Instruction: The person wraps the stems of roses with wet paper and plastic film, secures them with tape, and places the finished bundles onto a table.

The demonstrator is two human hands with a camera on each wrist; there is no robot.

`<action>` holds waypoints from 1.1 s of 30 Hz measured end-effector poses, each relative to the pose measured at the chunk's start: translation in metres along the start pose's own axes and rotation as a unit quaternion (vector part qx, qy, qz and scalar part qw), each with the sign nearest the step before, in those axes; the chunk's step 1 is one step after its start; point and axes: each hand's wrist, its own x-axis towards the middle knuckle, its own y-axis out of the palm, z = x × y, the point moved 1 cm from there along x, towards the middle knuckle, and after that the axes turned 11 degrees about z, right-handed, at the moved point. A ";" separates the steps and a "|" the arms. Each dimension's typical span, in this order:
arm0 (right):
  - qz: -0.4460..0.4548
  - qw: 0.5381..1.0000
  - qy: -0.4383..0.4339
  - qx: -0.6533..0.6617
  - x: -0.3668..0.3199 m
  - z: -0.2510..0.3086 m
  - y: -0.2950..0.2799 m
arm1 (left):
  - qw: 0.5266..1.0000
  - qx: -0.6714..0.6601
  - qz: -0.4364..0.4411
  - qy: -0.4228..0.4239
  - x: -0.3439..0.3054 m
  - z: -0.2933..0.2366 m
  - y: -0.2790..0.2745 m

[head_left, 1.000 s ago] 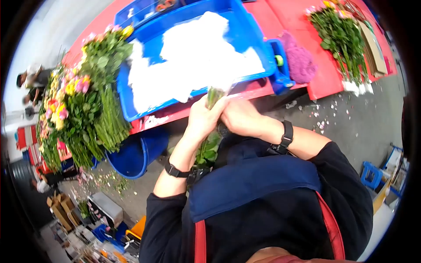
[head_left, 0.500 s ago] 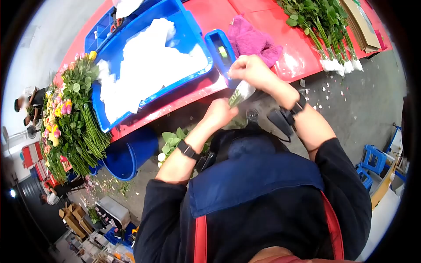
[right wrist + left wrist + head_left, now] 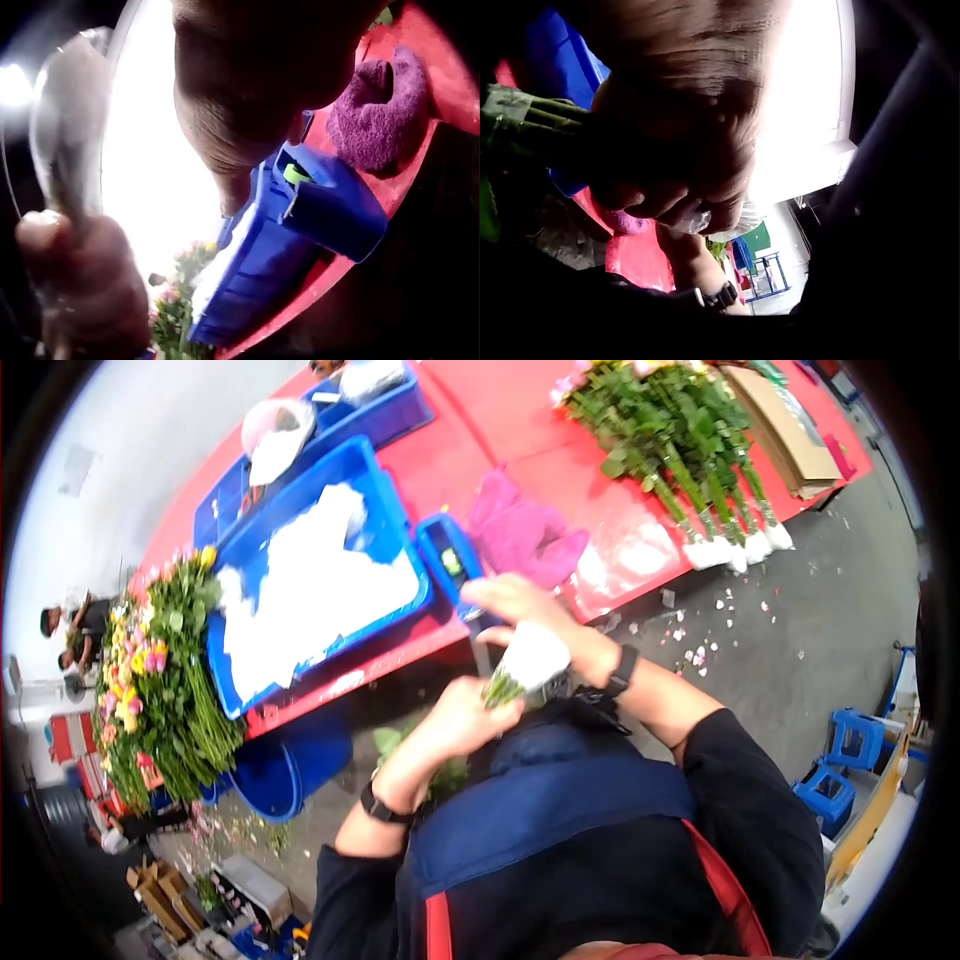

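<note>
Bright red, the tabletop stands over a grey floor scattered with petals. Just off its near edge, a person's left hand curls firmly around the stems of a flower bunch, holding it in the air in front of a navy apron. The right hand is extended past it, thumb apart from the fingers, close to a small blue holder at the tabletop's near edge; whether the fingertips touch it, one cannot tell.

What counts is how the bunch lies: its long axis slants up out of the left fist toward the right, so its white end sits just beside the right palm, between the hands, while its leaves hang below the left hand. That end is rounded and white under clear, shiny plastic, with green stems bundled tightly beneath.

Inside the holder shows something light green. Left of it along the near edge is a blue tray of white material, too bright to make out; right of it, a crumpled purple cloth. Toward the right end, finished-looking bunches lie with white ends overhanging the near edge.
</note>
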 end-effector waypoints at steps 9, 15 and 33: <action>0.114 0.980 0.164 0.008 -0.045 -0.021 0.048 | 0.962 0.146 -0.225 -0.048 0.005 0.029 -0.011; 0.274 0.784 0.258 0.493 -0.007 0.043 0.035 | 0.897 0.282 -0.292 -0.175 0.013 0.053 -0.031; 0.261 0.922 0.081 0.274 -0.032 -0.039 0.028 | 0.991 -0.004 -0.045 -0.122 -0.019 -0.025 -0.005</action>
